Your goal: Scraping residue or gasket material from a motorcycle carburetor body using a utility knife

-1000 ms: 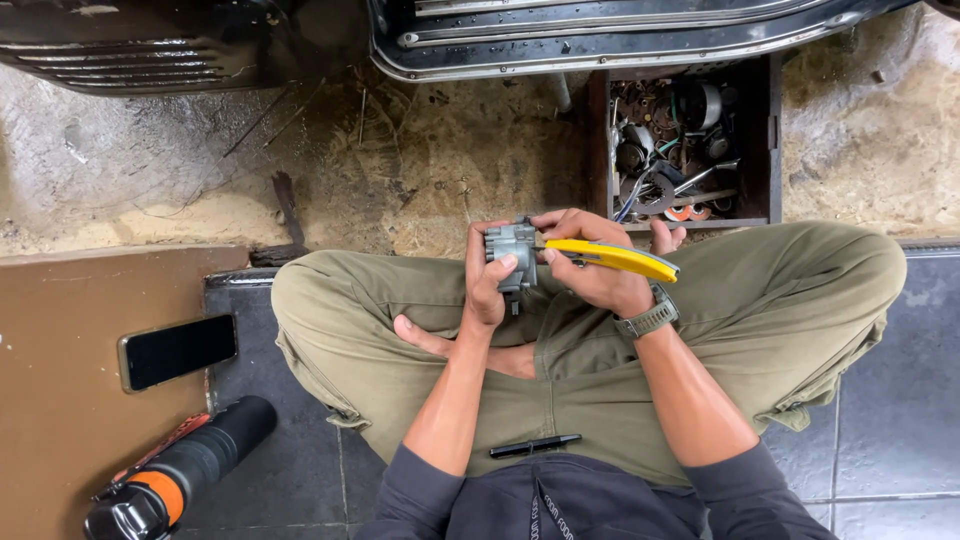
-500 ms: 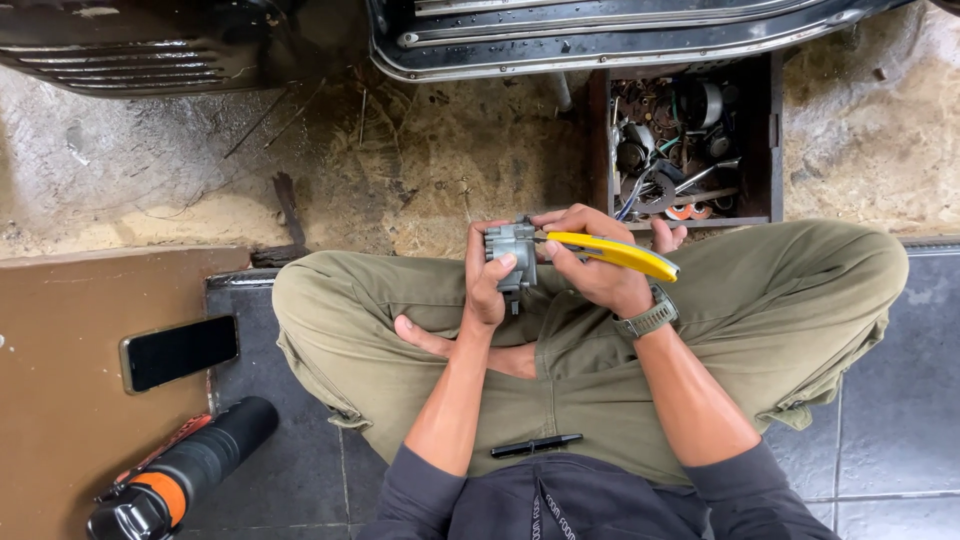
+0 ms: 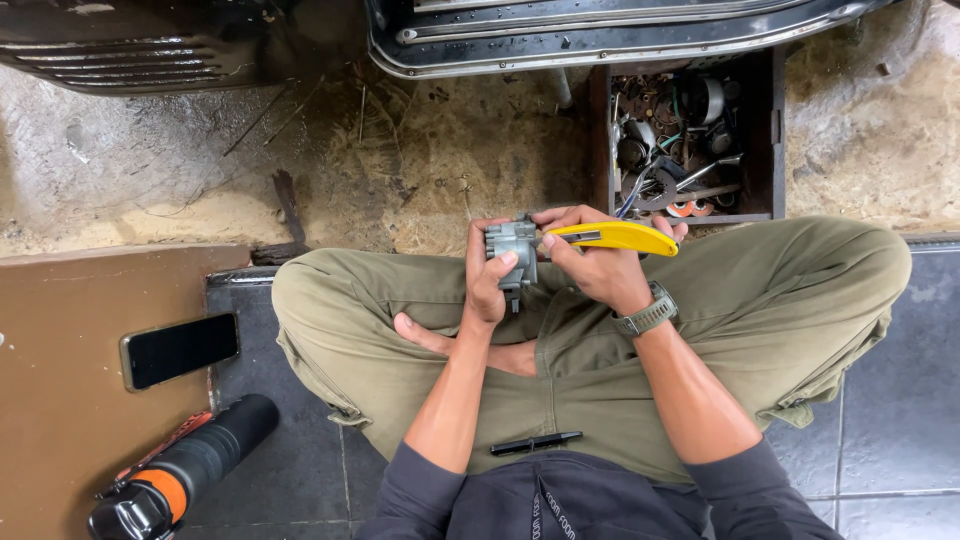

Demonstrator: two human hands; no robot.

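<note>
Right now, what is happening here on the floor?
A person sits cross-legged on the floor. The left hand grips a small grey metal part over the lap, and the right hand presses a yellow-handled tool against it. An open box of metal parts stands just ahead. A phone and a black bottle lie to the left.

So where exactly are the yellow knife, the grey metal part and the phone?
yellow utility knife (image 3: 615,237), head view, middle of its handle.
grey metal part (image 3: 511,242), head view, its upper body.
phone (image 3: 180,349), head view, centre of its dark screen.

Phone (image 3: 180,349), dark blank screen, rectangular w/ light rim, flat on brown board (image 3: 60,400), left.
</note>
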